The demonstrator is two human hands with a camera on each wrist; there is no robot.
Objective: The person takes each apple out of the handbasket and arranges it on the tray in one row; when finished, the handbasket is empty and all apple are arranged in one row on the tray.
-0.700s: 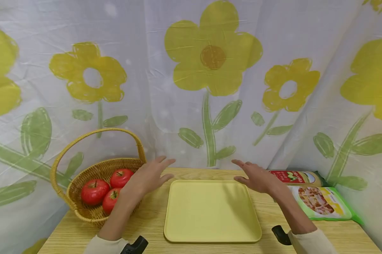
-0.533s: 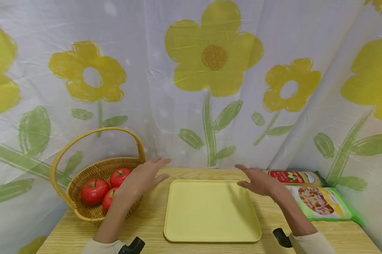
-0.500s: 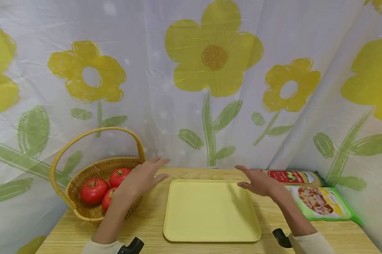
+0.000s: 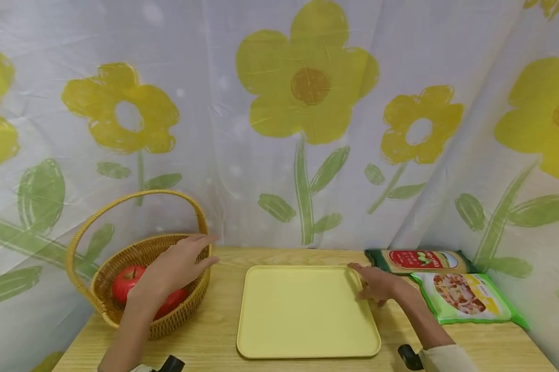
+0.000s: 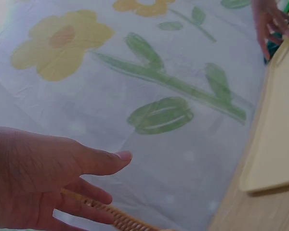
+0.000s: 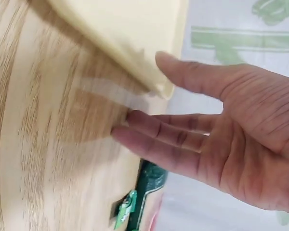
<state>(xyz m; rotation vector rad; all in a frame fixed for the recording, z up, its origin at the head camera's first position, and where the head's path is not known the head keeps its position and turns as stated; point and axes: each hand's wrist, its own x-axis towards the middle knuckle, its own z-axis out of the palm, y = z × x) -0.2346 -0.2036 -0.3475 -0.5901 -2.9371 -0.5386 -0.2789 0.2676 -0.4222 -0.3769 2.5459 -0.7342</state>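
Over the wicker basket [image 4: 186, 312] on the left, my left hand [image 4: 174, 266] hovers with fingers extended and thumb apart, holding nothing. Red apples [image 4: 127, 281] lie in the basket, partly hidden by that hand and forearm. At the far right corner of the pale yellow tray [image 4: 307, 312], my right hand [image 4: 377, 283] reaches down, its fingers outside the tray's edge. In the right wrist view the thumb of the right hand [image 6: 221, 130] overlaps the tray's corner. Its other fingers are loosely bent over the wood, with nothing between them.
At the back right of the wooden table [image 4: 223, 336] lies a long packet [image 4: 423, 259] with a red label and dark green ends. In front of it is a green and white food packet [image 4: 463, 294]. A curtain [image 4: 233, 155] printed with yellow flowers hangs behind.
My left hand has moved left, over the basket, covering more of the apples. The right hand has dropped lower toward the tray's right corner, with its fingers pointing further down.
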